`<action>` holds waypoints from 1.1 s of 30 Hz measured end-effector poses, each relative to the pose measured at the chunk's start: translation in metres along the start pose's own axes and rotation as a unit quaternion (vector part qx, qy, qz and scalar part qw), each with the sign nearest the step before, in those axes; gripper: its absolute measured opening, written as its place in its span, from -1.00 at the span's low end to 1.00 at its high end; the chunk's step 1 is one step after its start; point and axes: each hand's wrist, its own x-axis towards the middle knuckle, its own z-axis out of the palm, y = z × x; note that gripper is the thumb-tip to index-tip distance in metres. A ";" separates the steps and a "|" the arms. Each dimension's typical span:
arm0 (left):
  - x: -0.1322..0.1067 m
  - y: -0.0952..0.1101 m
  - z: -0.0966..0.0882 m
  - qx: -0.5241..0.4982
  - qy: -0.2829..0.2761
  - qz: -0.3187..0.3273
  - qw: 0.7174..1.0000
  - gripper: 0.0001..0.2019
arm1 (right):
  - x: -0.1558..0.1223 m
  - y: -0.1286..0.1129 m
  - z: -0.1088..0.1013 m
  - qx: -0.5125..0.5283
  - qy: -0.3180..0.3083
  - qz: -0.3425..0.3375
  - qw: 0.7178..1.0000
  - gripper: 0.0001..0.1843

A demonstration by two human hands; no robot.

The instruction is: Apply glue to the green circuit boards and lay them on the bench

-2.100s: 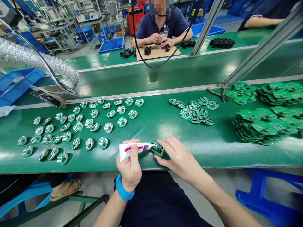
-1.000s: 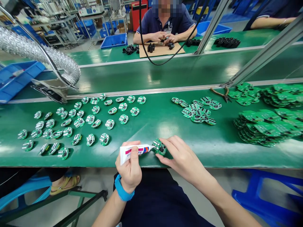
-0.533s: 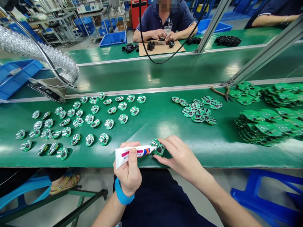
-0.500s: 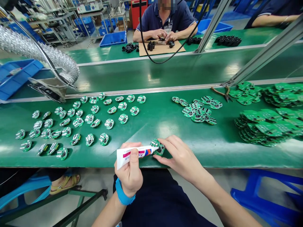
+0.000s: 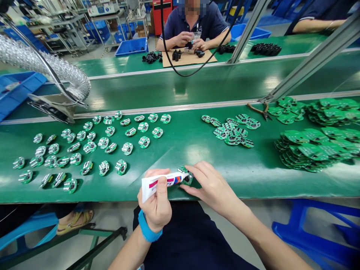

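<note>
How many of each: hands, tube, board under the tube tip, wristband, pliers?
Hands: 2 (left hand, right hand)
Tube: 1 (tube)
Board: 1 (board)
Wristband: 1 (wristband)
Pliers: 1 (pliers)
Total: 6

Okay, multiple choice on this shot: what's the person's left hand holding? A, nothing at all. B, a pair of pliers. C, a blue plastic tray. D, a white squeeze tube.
D. The left hand grips the white squeeze tube, its tip at the green circuit board that the right hand holds.
</note>
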 end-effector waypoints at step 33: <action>0.023 -0.024 -0.069 -0.051 0.281 -0.179 0.942 -0.66 | 0.133 0.136 0.066 -0.004 -0.083 0.130 0.988 -0.44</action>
